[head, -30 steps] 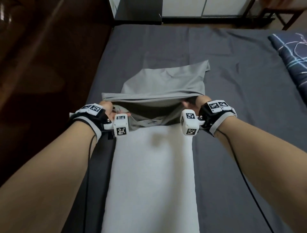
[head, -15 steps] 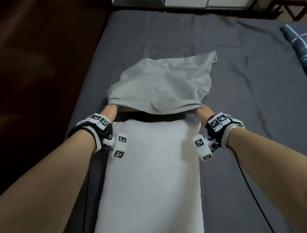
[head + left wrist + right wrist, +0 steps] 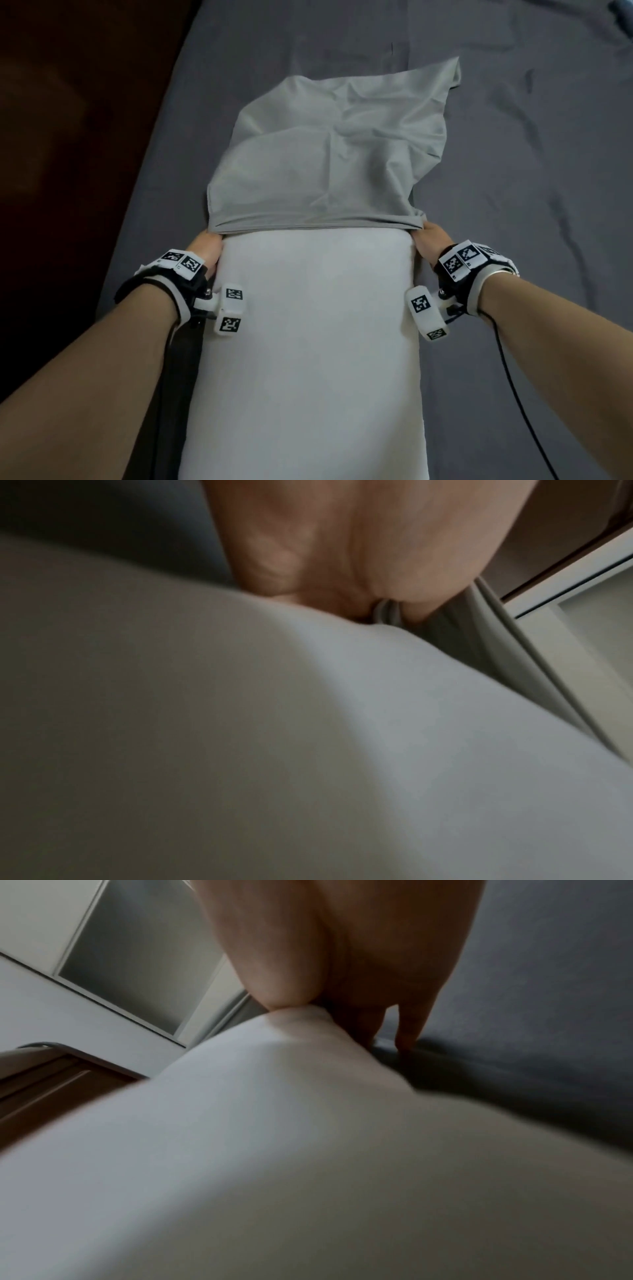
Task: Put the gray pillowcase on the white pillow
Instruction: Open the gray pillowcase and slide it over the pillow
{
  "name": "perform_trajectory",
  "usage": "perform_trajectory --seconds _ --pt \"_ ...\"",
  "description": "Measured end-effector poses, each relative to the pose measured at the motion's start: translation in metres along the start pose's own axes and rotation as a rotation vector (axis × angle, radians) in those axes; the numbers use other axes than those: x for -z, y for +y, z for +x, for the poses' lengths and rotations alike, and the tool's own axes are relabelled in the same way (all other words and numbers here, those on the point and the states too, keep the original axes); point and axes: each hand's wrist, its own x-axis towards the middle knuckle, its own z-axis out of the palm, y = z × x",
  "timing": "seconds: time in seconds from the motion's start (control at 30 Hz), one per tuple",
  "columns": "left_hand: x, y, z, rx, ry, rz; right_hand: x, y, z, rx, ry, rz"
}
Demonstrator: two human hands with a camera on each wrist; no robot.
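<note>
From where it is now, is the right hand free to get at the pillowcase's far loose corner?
Probably not yet: the right hand grips the gray pillowcase hem beside the white pillow. Nothing blocks the way; it must release first.

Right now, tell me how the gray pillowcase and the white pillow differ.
Colour: the gray pillowcase is mid gray; the white pillow is white.
Surface: the gray pillowcase is creased and slack at its far end, while the white pillow looks smooth and plump.
Hold: the left hand and right hand grip the gray pillowcase's opening, which covers only the white pillow's far end.
Both lie lengthwise on the dark bedsheet.
</note>
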Motion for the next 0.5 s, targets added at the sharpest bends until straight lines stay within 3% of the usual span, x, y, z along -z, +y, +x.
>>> perform_trajectory --seconds 0.17,0.3,0.5 --pt "0.006 -0.016 -0.021 -0.004 -0.032 0.022 -0.003 0.025 -0.014 -0.019 0.049 0.131" --pt "0.011 -0.038 -0.039 -0.037 0.019 0.045 -0.002 0.042 -0.036 -0.077 0.063 0.196" --pt "0.015 -0.045 -0.072 -0.099 0.056 0.043 0.010 0.028 -0.074 0.013 0.103 0.367"
